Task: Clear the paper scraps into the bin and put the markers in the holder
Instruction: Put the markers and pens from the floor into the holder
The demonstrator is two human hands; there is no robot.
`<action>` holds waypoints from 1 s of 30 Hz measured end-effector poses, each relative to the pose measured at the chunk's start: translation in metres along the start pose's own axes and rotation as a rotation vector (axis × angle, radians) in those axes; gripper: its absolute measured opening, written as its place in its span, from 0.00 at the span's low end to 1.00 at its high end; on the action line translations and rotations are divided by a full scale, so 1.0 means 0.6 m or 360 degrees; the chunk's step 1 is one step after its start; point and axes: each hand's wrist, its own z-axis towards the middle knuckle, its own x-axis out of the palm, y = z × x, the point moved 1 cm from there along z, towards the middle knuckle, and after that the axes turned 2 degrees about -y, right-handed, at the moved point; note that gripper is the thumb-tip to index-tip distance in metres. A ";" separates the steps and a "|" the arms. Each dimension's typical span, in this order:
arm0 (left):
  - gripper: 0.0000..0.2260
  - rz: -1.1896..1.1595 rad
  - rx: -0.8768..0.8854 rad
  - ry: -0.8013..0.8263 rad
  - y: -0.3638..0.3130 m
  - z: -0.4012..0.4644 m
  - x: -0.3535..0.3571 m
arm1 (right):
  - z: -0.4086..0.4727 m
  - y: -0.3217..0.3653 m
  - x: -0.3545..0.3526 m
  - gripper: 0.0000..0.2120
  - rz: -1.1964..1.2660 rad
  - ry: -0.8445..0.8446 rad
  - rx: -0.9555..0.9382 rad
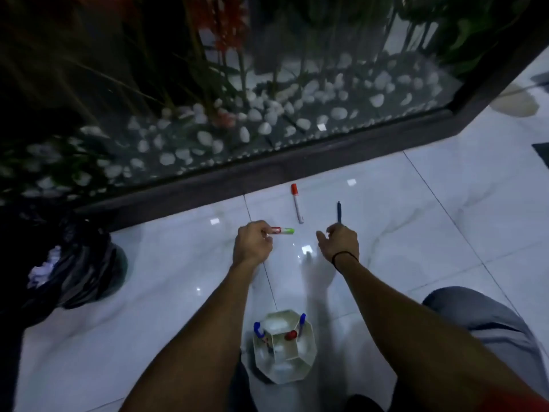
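Observation:
My left hand (252, 242) is closed on a green-capped marker (283, 231) that lies low over the white tile floor. My right hand (338, 243) hovers with fingers loosely curled at the near end of a dark blue pen (339, 212); whether it grips the pen I cannot tell. A white marker with a red cap (296, 203) lies on the floor beyond both hands. The white faceted holder (283, 346) stands close to me between my forearms, with two blue-capped markers and a red one in it. A black bin bag (74, 269) with crumpled paper (44, 270) sits at the left.
A glass-fronted planter (267, 114) with white pebbles and plants runs across the back behind a dark kerb. My knee in grey cloth (481, 316) is at the lower right. The glossy tiles reflect small lights.

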 end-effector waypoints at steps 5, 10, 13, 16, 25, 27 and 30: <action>0.13 0.0363 0.0152 0.0163 0.012 0.078 0.032 | 0.092 -0.016 0.014 0.21 -0.0115 -0.0057 0.0165; 0.20 0.0578 0.0307 0.0234 0.023 0.138 0.069 | 0.155 -0.027 0.040 0.23 -0.0281 -0.0065 0.0312; 0.20 0.0640 0.0365 0.0296 0.025 0.152 0.089 | 0.168 -0.034 0.045 0.19 -0.0379 -0.0116 0.0337; 0.14 0.0659 0.0369 0.0304 0.038 0.153 0.110 | 0.172 -0.039 0.057 0.14 -0.0424 -0.0173 0.0287; 0.08 0.0541 0.0147 0.0149 0.071 0.100 0.094 | 0.167 -0.046 0.065 0.11 -0.0557 -0.0055 0.0150; 0.07 0.0212 0.0022 0.0061 0.085 0.062 0.074 | 0.164 -0.057 0.051 0.13 -0.0499 0.0039 0.0148; 0.05 -0.0236 -0.0192 -0.0032 0.100 0.006 0.048 | 0.156 -0.058 0.018 0.13 -0.0437 0.0219 0.0186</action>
